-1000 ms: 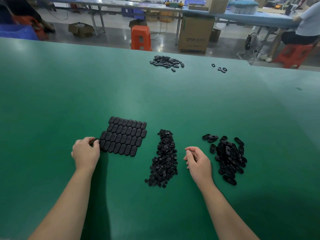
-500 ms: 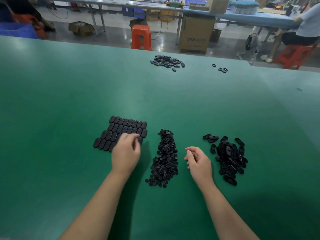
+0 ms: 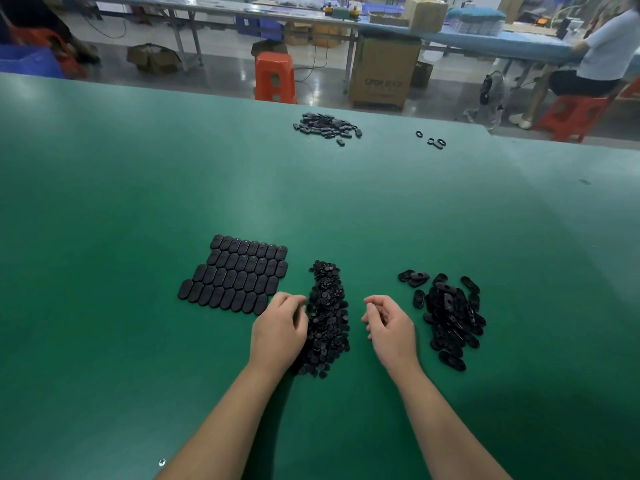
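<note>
Near six o'clock on the surface (image 3: 138, 358), the left hand (image 3: 277, 332) curls its fingers into the nine o'clock edge of the small-parts pile (image 3: 329, 306), grip impossible to tell, and should pinch just one piece without scattering neighbours, while the right hand (image 3: 393, 329) waits at three o'clock, fingers loosely curled, empty.

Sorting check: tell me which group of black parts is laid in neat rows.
The grid of oval parts beside the left hand; every other group lies loose and unordered.
</note>
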Tool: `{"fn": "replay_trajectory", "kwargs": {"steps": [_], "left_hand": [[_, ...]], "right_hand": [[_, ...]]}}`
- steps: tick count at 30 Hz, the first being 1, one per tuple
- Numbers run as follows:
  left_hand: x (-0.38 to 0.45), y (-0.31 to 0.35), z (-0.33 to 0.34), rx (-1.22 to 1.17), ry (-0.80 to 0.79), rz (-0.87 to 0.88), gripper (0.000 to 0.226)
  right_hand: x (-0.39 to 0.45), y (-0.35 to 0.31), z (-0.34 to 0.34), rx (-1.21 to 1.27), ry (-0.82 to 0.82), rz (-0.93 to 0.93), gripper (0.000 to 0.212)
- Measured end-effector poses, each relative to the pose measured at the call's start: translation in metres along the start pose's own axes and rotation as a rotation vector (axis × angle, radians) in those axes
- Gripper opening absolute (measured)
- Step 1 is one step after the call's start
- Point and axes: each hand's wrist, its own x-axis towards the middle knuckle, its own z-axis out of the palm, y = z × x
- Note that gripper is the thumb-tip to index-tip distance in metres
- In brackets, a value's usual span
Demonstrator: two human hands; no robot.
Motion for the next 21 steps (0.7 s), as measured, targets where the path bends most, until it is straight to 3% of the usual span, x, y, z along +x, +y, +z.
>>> {"fn": "replay_trajectory", "kwargs": {"steps": [4, 8, 12, 14, 21], "left_hand": [[0.003, -0.002, 0.002, 0.025, -0.013, -0.012, 0.020], [0.003, -0.002, 0.002, 0.058, -0.021, 0.001, 0.022], [0.003, -0.002, 0.002, 0.089, -0.037, 0.024, 0.022], [0.003, -0.001, 0.002, 0.088, -0.038, 0.029, 0.021], [0.002, 0.000, 0.002, 0.050, -0.016, 0.013, 0.018]], "right_hand": [[0.000, -0.005, -0.001, -0.041, -0.030, 0.012, 0.016], [0.011, -0.014, -0.012, -0.102, -0.168, 0.029, 0.011], [0.033, -0.020, -0.040, -0.696, -0.047, -0.203, 0.020], [0.043, -0.019, -0.055, -0.931, 0.020, -0.219, 0.025], [0.051, -0.006, -0.073, -1.258, -0.021, -0.140, 0.031]]}}
